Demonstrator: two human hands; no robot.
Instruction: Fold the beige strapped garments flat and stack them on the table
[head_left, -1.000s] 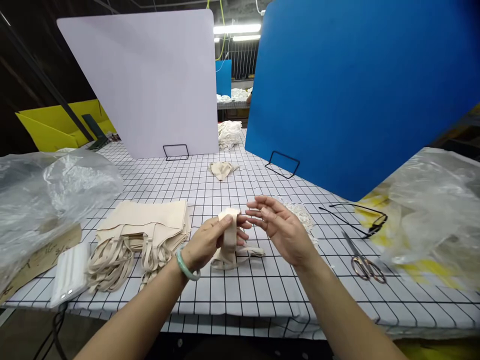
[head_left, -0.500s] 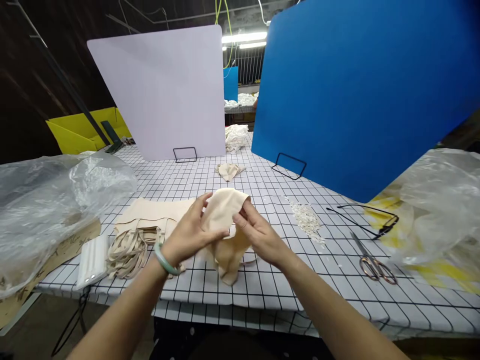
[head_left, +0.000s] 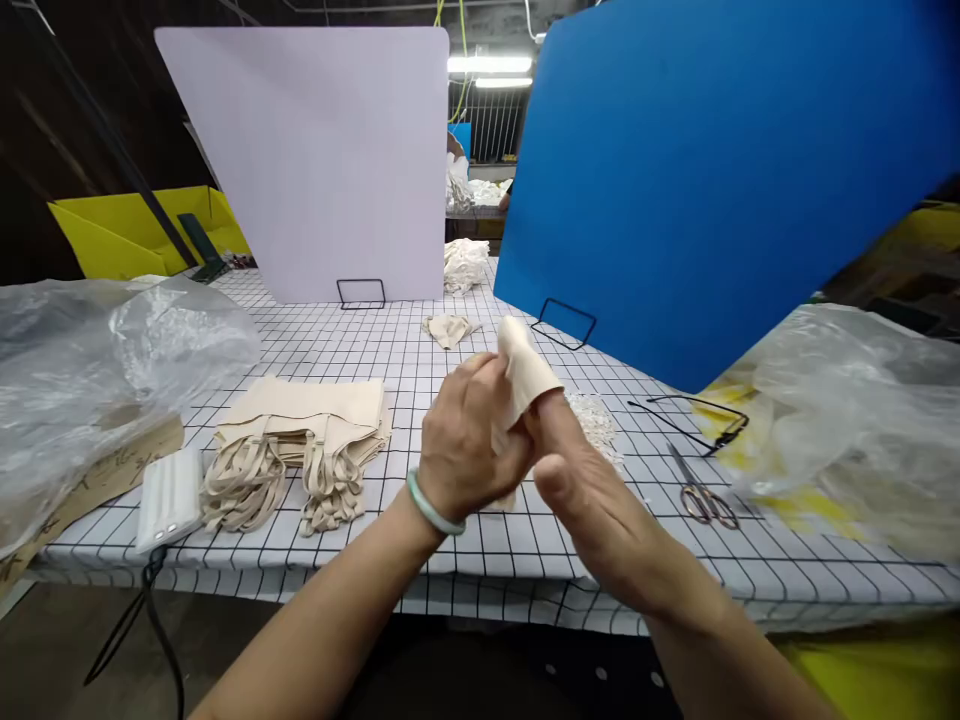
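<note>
My left hand (head_left: 466,440), with a green bangle at the wrist, grips a small beige cloth piece (head_left: 525,372) raised above the gridded table (head_left: 465,560). My right hand (head_left: 592,490) is pushed into the cloth, its fingers covered by the fabric, which stands up like a cap over them. To the left lies a stack of flat beige cloth bags (head_left: 307,415) with their straps (head_left: 247,480) hanging toward the front edge. A pile of small white scraps (head_left: 596,420) lies just behind my right hand.
Scissors (head_left: 701,495) and black glasses (head_left: 690,415) lie at the right beside a clear plastic bag (head_left: 855,420). Another plastic bag (head_left: 97,370) and a white block (head_left: 169,495) sit at the left. A lilac panel (head_left: 322,150) and a blue panel (head_left: 712,170) stand behind.
A second ago my left hand held a folded strap and the right was open. Both hands then took up the cloth and raised it; the right hand's fingers are now inside it.
</note>
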